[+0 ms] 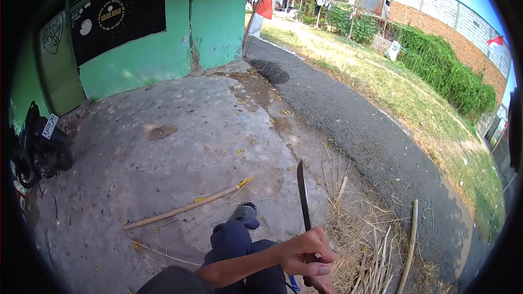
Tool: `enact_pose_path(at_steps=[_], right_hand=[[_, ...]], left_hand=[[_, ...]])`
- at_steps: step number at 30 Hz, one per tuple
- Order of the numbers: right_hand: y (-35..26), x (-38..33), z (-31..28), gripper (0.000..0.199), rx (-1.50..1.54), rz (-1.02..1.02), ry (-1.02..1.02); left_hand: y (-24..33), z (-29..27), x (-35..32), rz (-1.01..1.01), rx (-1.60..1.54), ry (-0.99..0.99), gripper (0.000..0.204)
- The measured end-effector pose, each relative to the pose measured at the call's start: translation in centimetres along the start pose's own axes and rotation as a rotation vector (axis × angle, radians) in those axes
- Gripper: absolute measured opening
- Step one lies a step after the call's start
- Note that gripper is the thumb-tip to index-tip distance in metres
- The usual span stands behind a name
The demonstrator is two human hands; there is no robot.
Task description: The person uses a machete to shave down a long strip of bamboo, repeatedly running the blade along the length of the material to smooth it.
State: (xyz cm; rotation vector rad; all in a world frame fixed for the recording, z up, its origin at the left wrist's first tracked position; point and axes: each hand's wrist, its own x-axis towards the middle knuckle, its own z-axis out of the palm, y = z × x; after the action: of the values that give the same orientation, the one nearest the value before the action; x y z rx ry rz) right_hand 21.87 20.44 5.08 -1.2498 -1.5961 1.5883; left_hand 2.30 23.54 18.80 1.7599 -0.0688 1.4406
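Observation:
A machete [303, 193] stands nearly upright, its dark, slightly curved blade rising from behind my left hand [308, 253]. My left forearm reaches across from the lower left. That hand's fingers are curled closed with the thumb laid over; what they grip is hidden. Just below it, my right hand [320, 283] shows only in part at the lower edge, in line with the blade and closed around the machete's handle, which is out of sight. Beside my hands, a heap of thin split bamboo strips [376, 261] and shavings lies on the ground.
A bamboo stick [185, 208] lies on the concrete ahead of my knees [231, 242]. Another pole [409, 245] rests right of the strips, near the asphalt path [359, 120]. At the left stands a motorbike [43, 141]; a green wall [136, 62] runs behind.

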Motion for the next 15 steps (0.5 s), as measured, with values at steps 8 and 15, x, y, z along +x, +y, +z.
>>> enact_pose_path(at_steps=[8, 15], right_hand=[[-1.4, -0.2, -0.5, 0.024, 0.141, 0.085, 0.191], [-4.3, 4.5, -0.9, 0.027, 0.309, -0.144, 0.443]], left_hand=[[0.0, 0.3, 2.9, -0.568, -0.142, -0.032, 0.062], [-1.4, -3.7, 6.1, -0.577, -0.128, 0.137, 0.053]])
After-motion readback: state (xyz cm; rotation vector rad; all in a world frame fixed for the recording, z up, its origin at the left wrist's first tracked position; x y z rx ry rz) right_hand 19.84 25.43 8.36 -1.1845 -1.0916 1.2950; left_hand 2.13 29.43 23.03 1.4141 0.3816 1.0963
